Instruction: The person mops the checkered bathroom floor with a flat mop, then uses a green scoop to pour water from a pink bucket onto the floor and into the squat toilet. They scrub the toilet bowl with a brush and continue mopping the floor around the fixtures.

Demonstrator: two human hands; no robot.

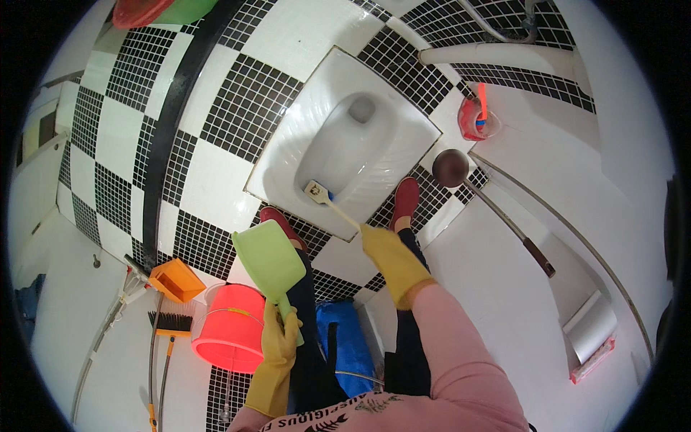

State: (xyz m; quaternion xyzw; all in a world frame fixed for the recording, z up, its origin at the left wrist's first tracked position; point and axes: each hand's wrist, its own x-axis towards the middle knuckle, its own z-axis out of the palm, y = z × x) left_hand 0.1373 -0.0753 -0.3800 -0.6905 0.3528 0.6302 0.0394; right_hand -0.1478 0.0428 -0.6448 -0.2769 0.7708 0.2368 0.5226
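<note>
A yellow rubber glove covers my right hand (393, 259), which grips the pale handle of a cleaning brush (317, 191). The brush head rests inside the near end of a white ceramic squat toilet (345, 156), with a bit of blue bristle showing at its side. My left hand (280, 335), also in a yellow glove, holds a light green plastic water scoop (270, 256) by its handle. The scoop hangs over my left leg, left of the toilet's near corner. My feet in red shoes (405, 202) stand on either side of that near end.
Beside my left hand is a pink bucket (233, 324). An orange dustpan (177, 281) and a broom (171, 323) lean at the left wall. A plunger (451, 168) and a red toilet-brush holder (471, 120) stand right of the toilet. Behind my legs sits a blue bag (345, 345).
</note>
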